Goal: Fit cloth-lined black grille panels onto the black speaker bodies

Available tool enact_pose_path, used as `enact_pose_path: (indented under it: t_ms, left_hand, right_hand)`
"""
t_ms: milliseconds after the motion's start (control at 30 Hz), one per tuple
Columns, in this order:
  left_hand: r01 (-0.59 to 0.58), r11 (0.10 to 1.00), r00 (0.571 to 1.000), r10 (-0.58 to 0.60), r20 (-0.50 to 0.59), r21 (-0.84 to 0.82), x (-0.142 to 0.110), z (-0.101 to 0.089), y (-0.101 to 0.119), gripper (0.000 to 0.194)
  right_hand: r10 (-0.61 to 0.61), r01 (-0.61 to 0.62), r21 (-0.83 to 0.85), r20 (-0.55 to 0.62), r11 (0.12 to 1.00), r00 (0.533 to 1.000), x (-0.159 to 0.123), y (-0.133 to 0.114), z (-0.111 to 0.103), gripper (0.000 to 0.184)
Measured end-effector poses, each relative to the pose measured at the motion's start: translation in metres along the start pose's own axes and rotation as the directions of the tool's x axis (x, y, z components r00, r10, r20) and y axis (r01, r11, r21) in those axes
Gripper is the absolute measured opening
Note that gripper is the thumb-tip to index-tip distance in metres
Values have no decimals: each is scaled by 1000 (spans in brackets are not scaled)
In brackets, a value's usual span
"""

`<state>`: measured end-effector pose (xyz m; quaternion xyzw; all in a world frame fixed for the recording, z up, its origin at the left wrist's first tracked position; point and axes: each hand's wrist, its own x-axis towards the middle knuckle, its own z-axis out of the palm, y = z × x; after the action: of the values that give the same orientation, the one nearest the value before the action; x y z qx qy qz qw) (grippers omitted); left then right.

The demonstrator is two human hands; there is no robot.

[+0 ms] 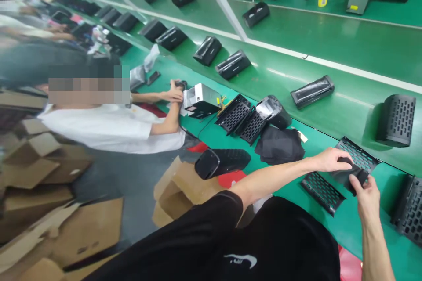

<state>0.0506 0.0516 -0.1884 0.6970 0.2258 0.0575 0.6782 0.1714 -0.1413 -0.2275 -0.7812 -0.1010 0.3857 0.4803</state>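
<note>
Both my hands are at the right side of the green bench, gripping a thin black sheet (343,179) that looks like cloth. My left hand (329,160) has its fingers closed on the far left part of it. At the right edge, my right hand (368,191) pinches it between thumb and fingers. Beyond the sheet lies a black perforated grille (359,154), partly covered by my hands. Another perforated grille (323,193) rests on the near side, below my left wrist. A pile of similar black sheets (280,145) sits to the left.
Black speaker-like housings stand along the green conveyor (356,66). More grilles (242,118) and a housing (273,112) lie left of the pile. A co-worker in a white shirt (108,127) handles something beside a silver-and-black box (201,100). An open carton (184,189) is below.
</note>
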Motion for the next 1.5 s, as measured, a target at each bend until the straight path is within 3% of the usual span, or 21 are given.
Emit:
enact_pose_path:
  t_ms: [133,267,433,500,633,700,800,933,1100,1300,1500]
  left_hand:
    - [27,953,999,-18,-33,302,39,3,-9,17]
    - [97,869,994,-63,-85,486,65,8,-33,29]
    - [264,785,942,-84,-326,561,73,3,-60,59]
    - [283,781,942,-117,-315,556,76,-2,-68,53]
    - [262,816,956,-145,-256,515,78,-12,-75,19]
    - [249,863,960,-161,-228,439,73,-18,-72,16]
    - [218,954,969,-188,-159,206,55,-26,-64,22]
    - [205,972,975,-213,-65,-117,21,-31,-52,40]
    - [173,917,974,-214,-76,-360,-24,-30,-32,42]
    - [100,872,978,-174,-113,-479,-66,-37,-2,46]
    - [55,833,969,-177,-172,-550,-88,-32,-3,55]
  right_hand:
    - [-1,-27,-182,-152,983,988,39,-1,-21,65]
    - [-49,-67,-439,-247,896,968,77,-2,-36,51]
    - [-153,-63,-595,-306,801,940,91,6,-34,84]
    - [-168,-51,-631,-282,774,945,92,10,-32,75]
    - [-146,-51,-617,-265,785,953,95,13,-33,52]
    - [-143,-32,-601,-242,799,960,95,10,-37,50]
    - [-89,-14,-487,-189,873,978,85,3,-44,55]
    - [13,-23,-84,-119,996,993,53,-12,-43,66]
    - [121,-100,260,-68,961,990,-2,-36,-33,67]
    - [137,-124,384,-6,915,991,-52,-49,-23,62]
    - [124,-109,404,-9,908,992,-70,-48,-17,60]
